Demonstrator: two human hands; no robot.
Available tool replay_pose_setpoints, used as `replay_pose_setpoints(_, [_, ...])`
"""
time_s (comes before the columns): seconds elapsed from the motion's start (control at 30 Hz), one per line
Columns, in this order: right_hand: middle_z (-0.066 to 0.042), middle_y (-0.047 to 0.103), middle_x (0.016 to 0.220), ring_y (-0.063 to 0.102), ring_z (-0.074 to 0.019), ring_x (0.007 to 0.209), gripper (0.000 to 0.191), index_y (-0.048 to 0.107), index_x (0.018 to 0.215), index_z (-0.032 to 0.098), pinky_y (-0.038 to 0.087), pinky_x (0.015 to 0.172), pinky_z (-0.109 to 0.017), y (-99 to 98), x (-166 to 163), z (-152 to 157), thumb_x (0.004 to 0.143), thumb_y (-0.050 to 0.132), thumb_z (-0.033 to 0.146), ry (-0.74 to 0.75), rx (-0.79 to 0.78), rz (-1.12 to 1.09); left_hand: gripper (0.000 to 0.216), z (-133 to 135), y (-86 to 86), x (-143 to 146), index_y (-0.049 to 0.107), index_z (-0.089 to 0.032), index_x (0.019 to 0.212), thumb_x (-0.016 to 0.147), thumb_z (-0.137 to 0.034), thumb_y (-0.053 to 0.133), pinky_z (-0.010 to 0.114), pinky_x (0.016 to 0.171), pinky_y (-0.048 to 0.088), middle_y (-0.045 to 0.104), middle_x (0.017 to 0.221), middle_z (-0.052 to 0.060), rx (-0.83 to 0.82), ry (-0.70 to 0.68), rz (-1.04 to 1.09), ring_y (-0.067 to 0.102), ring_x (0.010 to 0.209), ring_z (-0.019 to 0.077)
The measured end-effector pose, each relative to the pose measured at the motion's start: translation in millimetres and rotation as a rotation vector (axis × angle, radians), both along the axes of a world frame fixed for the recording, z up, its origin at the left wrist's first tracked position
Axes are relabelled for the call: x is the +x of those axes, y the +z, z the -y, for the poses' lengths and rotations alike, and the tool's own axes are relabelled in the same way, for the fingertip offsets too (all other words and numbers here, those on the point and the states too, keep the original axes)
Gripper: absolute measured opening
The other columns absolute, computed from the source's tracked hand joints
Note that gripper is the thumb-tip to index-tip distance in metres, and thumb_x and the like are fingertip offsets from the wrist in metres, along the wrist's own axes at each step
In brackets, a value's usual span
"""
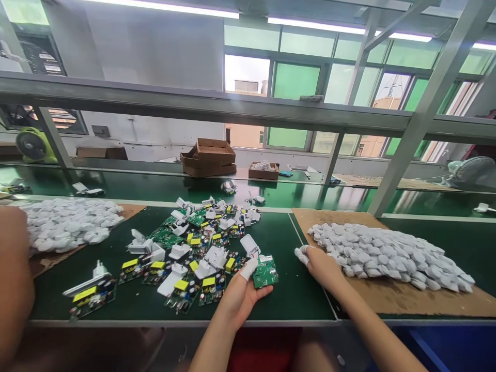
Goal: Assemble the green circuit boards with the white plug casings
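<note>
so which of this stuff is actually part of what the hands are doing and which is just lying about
In use: green circuit board in the left hand; white caps pile touched by the right hand; heap of boards and plugs.
Lying about: cardboard boxes; yellow-green fan; white fan; far-left white pile.

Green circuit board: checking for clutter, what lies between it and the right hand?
Head view shows only bare green mat between the circuit board and the right hand.

Forearms (215,343) bare; white cots (248,268) cap the thumb of the left hand (238,297) and fingertips (301,254) of the right hand (323,268).
</note>
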State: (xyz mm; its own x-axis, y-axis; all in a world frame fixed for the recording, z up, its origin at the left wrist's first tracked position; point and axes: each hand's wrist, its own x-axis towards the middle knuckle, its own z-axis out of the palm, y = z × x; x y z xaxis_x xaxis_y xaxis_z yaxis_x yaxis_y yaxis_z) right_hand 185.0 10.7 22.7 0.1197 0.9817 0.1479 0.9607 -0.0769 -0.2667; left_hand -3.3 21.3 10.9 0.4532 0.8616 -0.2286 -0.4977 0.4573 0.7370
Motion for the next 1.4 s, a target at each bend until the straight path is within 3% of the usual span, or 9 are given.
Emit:
replay_pose_setpoints(0.13, [-0.004, 0.055, 0.092, 0.051, -0.0123, 0.083, 0.020, 0.046, 0.094, 0.018, 0.040, 0.071, -0.020, 5.8, -25, 17, 0.083, 0.031, 0.026, 0.291, 0.103, -0.274, 0.030, 0, -0.1, 0, 0.046, -0.020, 0.100, 0.071, -0.030, 0.048, 0.029, 0.065, 0.045, 0.052, 0.102, 0.006, -0.011, 0.030, 0.014, 0.047, 0.097, 0.0222])
replay_pose_setpoints(0.23, [-0.003, 0.055, 0.094, 0.050, -0.0127, 0.085, 0.020, 0.048, 0.095, 0.019, 0.039, 0.073, -0.021, 5.3, -46, 26, 0.082, 0.034, 0.026, 0.498, 0.191, -0.431, 0.029, 2, -1.5, 2, 0.045, -0.022, 0.101, 0.072, -0.027, 0.046, 0.030, 0.069, 0.043, 0.051, 0.105, 0.005, 0.062, 0.019, 0.019, 0.044, 0.100, 0.0196])
replay_pose_setpoints(0.4, [-0.010, 0.059, 0.087, 0.054, -0.0221, 0.079, 0.025, 0.050, 0.098, 0.012, 0.041, 0.066, -0.030, -2.0, -59, 21, 0.079, 0.036, 0.023, 0.308, 0.151, -0.201, 0.039, 8, -2.6, 6, 0.040, -0.022, 0.105, 0.068, -0.029, 0.052, 0.026, 0.072, 0.042, 0.050, 0.108, 0.004, 0.253, -0.010, -0.124, 0.044, 0.099, 0.0170])
replay_pose_setpoints(0.6, [-0.011, 0.059, 0.076, 0.055, -0.0247, 0.071, 0.020, 0.052, 0.085, 0.011, 0.039, 0.059, -0.030, -5.8, -61, 19, 0.076, 0.037, 0.021, 0.167, 0.201, -0.084, 0.048, 11, 0.5, 12, 0.044, -0.019, 0.097, 0.055, -0.035, 0.062, 0.021, 0.053, 0.044, 0.056, 0.098, 0.006, 0.297, 0.120, -0.370, 0.052, 0.082, 0.0182])
replay_pose_setpoints(0.83, [-0.001, 0.050, 0.060, 0.049, -0.0125, 0.053, 0.025, 0.043, 0.077, 0.017, 0.038, 0.049, -0.022, -15.5, -53, 15, 0.080, 0.027, 0.035, 0.195, 0.377, -0.750, 0.040, 12, 4.2, 8, 0.045, -0.017, 0.091, 0.057, -0.031, 0.060, 0.019, 0.048, 0.041, 0.059, 0.086, 0.005, 0.226, 0.165, -0.246, 0.058, 0.069, 0.0161])
replay_pose_setpoints(0.93, [-0.005, 0.053, 0.071, 0.051, -0.0153, 0.063, 0.027, 0.045, 0.084, 0.015, 0.041, 0.059, -0.028, -17.8, -40, 10, 0.080, 0.027, 0.035, 0.099, 0.359, -0.661, 0.036, 12, 3.8, 6, 0.046, -0.016, 0.088, 0.057, -0.029, 0.059, 0.018, 0.047, 0.040, 0.059, 0.082, 0.005, 0.184, 0.179, -0.201, 0.059, 0.066, 0.0162])
replay_pose_setpoints(1.1, [-0.014, 0.049, 0.102, 0.038, -0.0242, 0.102, 0.028, 0.052, 0.091, 0.013, 0.027, 0.088, -0.040, -22.0, -35, 10, 0.073, 0.041, 0.031, 0.164, 0.326, -0.485, 0.038, 12, 2.3, 6, 0.046, -0.016, 0.089, 0.057, -0.030, 0.060, 0.020, 0.049, 0.041, 0.059, 0.083, 0.006, 0.177, 0.201, -0.182, 0.059, 0.069, 0.0181])
replay_pose_setpoints(1.27, [-0.011, 0.046, 0.111, 0.042, -0.0183, 0.101, 0.039, 0.042, 0.107, 0.011, 0.033, 0.086, -0.033, -17.3, -57, 12, 0.077, 0.035, 0.035, 0.311, 0.177, -0.928, 0.044, 13, 3.5, 5, 0.045, -0.019, 0.097, 0.057, -0.027, 0.061, 0.023, 0.058, 0.044, 0.060, 0.083, 0.003, 0.175, 0.140, -0.077, 0.057, 0.071, 0.0147])
replay_pose_setpoints(1.4, [-0.006, 0.053, 0.102, 0.045, -0.0179, 0.097, 0.032, 0.049, 0.101, 0.016, 0.032, 0.087, -0.034, -11.1, -70, 10, 0.077, 0.039, 0.035, 0.453, 0.134, -1.035, 0.045, 13, 4.4, 5, 0.048, -0.019, 0.093, 0.053, -0.028, 0.065, 0.023, 0.057, 0.044, 0.060, 0.083, 0.003, 0.179, 0.100, -0.094, 0.056, 0.072, 0.0150])
